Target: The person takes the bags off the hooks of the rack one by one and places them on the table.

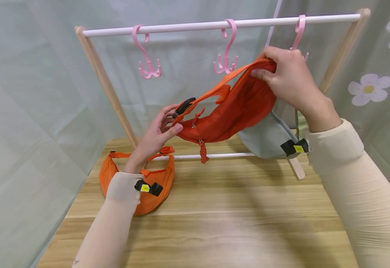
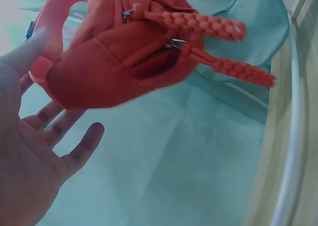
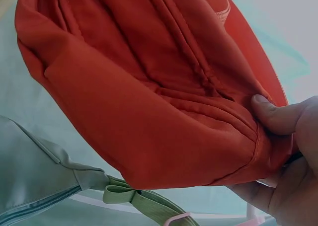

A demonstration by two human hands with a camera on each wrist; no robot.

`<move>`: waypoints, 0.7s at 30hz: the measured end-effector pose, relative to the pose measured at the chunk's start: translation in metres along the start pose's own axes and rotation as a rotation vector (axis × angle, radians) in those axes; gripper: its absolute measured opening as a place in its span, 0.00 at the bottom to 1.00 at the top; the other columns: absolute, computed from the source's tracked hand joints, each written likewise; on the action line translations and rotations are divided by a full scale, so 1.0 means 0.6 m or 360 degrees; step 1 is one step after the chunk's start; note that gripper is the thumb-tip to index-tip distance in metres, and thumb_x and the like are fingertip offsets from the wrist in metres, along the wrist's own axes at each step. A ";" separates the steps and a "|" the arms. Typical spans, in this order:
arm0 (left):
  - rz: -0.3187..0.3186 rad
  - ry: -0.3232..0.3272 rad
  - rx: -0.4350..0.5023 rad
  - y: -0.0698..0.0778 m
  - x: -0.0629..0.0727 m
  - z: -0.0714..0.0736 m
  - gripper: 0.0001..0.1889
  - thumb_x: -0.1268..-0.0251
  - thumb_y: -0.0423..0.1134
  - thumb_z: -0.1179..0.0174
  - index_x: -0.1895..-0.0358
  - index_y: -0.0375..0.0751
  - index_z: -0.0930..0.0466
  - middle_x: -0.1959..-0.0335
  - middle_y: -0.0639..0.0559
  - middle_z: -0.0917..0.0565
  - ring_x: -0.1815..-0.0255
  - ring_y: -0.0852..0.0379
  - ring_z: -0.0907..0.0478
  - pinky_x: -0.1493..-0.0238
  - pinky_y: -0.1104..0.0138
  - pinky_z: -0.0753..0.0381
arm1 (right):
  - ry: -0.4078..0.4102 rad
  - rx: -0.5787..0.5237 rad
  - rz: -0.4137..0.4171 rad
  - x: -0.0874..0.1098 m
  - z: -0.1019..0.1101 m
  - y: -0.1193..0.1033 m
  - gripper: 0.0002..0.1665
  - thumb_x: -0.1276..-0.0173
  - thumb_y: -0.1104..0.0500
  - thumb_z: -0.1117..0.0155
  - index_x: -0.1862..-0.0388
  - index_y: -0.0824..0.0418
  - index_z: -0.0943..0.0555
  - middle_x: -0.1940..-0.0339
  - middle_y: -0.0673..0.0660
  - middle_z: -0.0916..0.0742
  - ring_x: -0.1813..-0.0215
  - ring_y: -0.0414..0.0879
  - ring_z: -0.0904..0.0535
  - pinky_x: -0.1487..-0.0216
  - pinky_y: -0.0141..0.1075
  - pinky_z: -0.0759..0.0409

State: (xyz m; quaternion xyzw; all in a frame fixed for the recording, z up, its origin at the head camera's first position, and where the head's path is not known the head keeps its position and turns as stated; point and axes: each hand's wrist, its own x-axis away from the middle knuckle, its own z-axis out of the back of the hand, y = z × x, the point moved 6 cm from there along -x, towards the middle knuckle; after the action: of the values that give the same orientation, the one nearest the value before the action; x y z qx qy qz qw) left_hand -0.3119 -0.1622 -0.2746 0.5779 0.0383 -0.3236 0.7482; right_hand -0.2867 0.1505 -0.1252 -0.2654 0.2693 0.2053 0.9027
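Above the tabletop (image 1: 198, 230), the right hand (image 1: 287, 74) grips the red bag's (image 1: 236, 111) edge.

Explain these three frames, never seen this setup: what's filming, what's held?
No robot here: a person works with two bare hands. The wide picture comes from a head-worn camera looking forward and down; the other two come from cameras on each wrist.

The right hand grips one end of a red bag. The left hand is at the other end, by a black buckle; how firmly is unclear.

On the wood-grain table lie an orange bag and, standing, a rack with pink hooks.
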 end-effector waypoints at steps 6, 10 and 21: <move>0.0049 0.0080 0.0114 -0.021 0.022 -0.017 0.45 0.33 0.26 0.31 0.18 0.52 0.45 0.33 0.46 0.30 0.33 0.48 0.26 0.28 0.54 0.28 | 0.0020 -0.0030 -0.0026 -0.001 0.006 0.002 0.12 0.25 0.57 0.31 0.52 0.66 0.16 0.57 0.61 0.11 0.58 0.46 0.20 0.40 0.43 0.30; -0.0012 0.0301 0.0192 -0.022 0.027 -0.017 0.35 0.31 0.22 0.36 0.24 0.42 0.35 0.44 0.49 0.23 0.42 0.50 0.20 0.40 0.62 0.18 | 0.0076 -0.0087 -0.0095 0.004 0.008 0.014 0.13 0.28 0.56 0.27 0.53 0.65 0.15 0.58 0.62 0.11 0.61 0.44 0.22 0.49 0.39 0.31; -0.0163 0.0650 0.0141 0.007 0.025 0.002 0.19 0.28 0.26 0.38 0.36 0.31 0.23 0.50 0.59 0.15 0.47 0.54 0.17 0.52 0.69 0.15 | 0.0127 -0.0411 -0.0300 0.058 -0.009 0.077 0.21 0.30 0.56 0.25 0.44 0.62 0.21 0.52 0.52 0.17 0.54 0.43 0.24 0.58 0.26 0.25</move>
State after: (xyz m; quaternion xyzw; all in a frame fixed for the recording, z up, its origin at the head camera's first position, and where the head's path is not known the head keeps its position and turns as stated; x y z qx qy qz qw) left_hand -0.2986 -0.1693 -0.2772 0.6609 0.2041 -0.2389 0.6815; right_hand -0.2857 0.1912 -0.1672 -0.4112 0.2503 0.1418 0.8650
